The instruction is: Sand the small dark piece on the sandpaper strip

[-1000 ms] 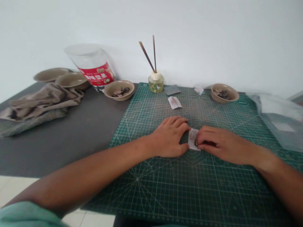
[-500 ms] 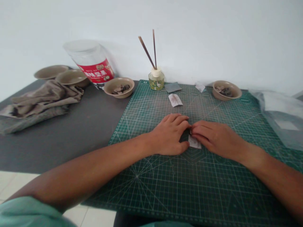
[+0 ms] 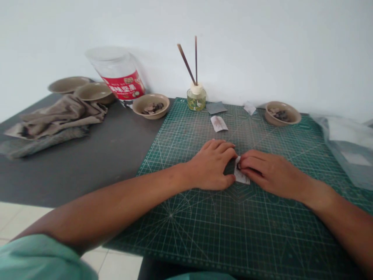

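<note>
A small whitish paper piece (image 3: 241, 177) lies on the green cutting mat (image 3: 221, 225) between my hands. My left hand (image 3: 215, 165) rests on the mat at the paper's left edge, fingertips at its upper corner and thumb at its lower left, with a gap between them. Over the paper's right side, my right hand (image 3: 264, 169) pinches a small dark piece that its fingertips mostly hide. Farther back on the mat are another whitish paper with a reddish-brown smudge (image 3: 218, 123), a grey sheet (image 3: 216, 107) and a small pale scrap (image 3: 250, 108).
Bowls with small pieces stand at back left (image 3: 151, 112) and back right (image 3: 282, 121). A reed diffuser (image 3: 196, 99) is by the wall. On the left are a jar (image 3: 124, 87), two more bowls and crumpled cloths (image 3: 61, 116); a plastic bag (image 3: 349, 144) lies right.
My right hand has shifted slightly right, away from my left fingertips, so more of the paper and the dark piece shows. The whole view has moved a little.
</note>
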Motion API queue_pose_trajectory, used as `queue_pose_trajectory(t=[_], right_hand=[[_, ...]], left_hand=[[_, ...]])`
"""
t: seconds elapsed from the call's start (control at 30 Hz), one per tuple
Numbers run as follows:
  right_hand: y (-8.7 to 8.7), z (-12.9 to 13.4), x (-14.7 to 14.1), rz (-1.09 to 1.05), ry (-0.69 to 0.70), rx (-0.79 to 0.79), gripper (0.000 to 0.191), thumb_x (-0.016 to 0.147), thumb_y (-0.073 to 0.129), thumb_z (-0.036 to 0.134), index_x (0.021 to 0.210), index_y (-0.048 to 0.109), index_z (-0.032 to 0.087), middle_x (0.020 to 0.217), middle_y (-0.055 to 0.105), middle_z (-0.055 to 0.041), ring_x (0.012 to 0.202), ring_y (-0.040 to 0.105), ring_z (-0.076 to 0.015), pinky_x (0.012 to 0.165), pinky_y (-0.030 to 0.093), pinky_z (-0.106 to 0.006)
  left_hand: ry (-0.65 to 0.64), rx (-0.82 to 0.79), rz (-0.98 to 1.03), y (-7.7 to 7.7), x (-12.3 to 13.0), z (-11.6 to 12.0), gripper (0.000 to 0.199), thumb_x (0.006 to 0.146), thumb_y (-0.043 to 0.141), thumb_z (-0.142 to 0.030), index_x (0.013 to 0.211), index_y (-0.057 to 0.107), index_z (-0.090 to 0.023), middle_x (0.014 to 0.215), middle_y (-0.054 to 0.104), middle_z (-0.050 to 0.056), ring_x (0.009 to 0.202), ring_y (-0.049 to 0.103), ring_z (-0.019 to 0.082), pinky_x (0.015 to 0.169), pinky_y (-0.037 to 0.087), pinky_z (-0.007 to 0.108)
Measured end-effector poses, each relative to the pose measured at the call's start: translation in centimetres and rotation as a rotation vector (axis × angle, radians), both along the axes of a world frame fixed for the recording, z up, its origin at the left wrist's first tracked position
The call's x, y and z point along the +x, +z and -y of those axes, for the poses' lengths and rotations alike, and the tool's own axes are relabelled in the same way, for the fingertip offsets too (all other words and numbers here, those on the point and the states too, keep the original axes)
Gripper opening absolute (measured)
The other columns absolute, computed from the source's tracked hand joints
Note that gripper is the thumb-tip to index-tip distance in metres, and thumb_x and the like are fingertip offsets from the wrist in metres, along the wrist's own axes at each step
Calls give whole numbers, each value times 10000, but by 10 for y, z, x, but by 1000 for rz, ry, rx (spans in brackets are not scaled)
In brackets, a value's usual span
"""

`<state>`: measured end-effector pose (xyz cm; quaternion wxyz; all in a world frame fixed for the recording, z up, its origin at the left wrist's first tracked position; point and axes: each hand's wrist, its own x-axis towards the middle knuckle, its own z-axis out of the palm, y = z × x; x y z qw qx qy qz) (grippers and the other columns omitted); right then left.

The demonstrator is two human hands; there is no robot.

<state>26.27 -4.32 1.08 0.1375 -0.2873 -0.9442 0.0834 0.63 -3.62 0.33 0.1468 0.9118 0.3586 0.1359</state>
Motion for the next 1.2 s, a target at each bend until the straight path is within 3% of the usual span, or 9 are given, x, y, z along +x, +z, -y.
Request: queue_pose_trajectory(t=[0.13,0.3,0.5,0.73,0.8,0.93,1.0,1.1,1.2], right_hand=[[-1,1,-3,-22,53,-24,147,1101,580,211,1021,701,234,989,755,-38,826,734,-192,718,545,-328],[-2,-5,1,5,-51,60,162,1096,564,211,1083,725,218,1082,790,-96,924,759,-247,783,568,-375],[5,4,11,-7,14,-109,164,1080,591,208,1003,730,251,1002,779,-42,822,735,-201,726,546,-340],[-2,2,-3,45,-94,76,165,1092,558,217,1078,723,214,1069,782,-92,873,739,-233,734,532,-352],[2,-1,3,63,-108,32,149,1091,566,230,1050,708,216,1051,765,-83,850,731,-226,723,532,-350],[6,5,9,22,14,-136,158,1100,568,224,999,689,240,1002,746,-37,807,711,-183,718,532,-322],[4,8,5,-10,38,-115,163,1104,572,233,1007,702,244,992,755,-36,809,709,-185,719,529,-324],[0,5,-1,-24,-24,-15,158,1086,580,224,1040,730,234,1050,770,-68,839,718,-210,721,525,-339],[2,-3,6,-5,-111,-49,132,1077,590,235,1035,715,234,1074,753,-76,867,724,-220,738,535,-341]], left_hand=[[2,-7,12,1,0,-1,531,899,782,-435,1352,647,-193,1614,609,155,1546,496,365,1321,378,577],[7,-14,25,1,0,-1,494,900,756,-410,1329,646,-190,1598,614,159,1528,514,367,1312,392,580],[6,-24,23,1,0,-1,516,907,760,-438,1353,637,-210,1608,600,150,1561,485,365,1313,400,583],[7,-20,15,-1,0,-1,499,909,742,-420,1342,634,-197,1624,580,164,1561,483,378,1318,388,603],[4,-23,15,0,0,-1,515,911,745,-421,1360,633,-193,1623,580,164,1565,479,379,1317,389,603],[-1,-27,13,2,0,0,538,911,749,-412,1378,637,-171,1617,587,168,1564,480,377,1316,393,596],[0,-27,17,1,-1,0,535,898,759,-410,1365,640,-175,1616,590,168,1560,484,378,1314,396,601],[2,-26,23,1,-1,-1,528,890,764,-410,1349,642,-181,1617,590,169,1559,485,382,1316,391,611],[3,-32,23,0,-1,-2,523,898,755,-414,1355,643,-184,1628,581,169,1566,481,383,1321,385,612]])
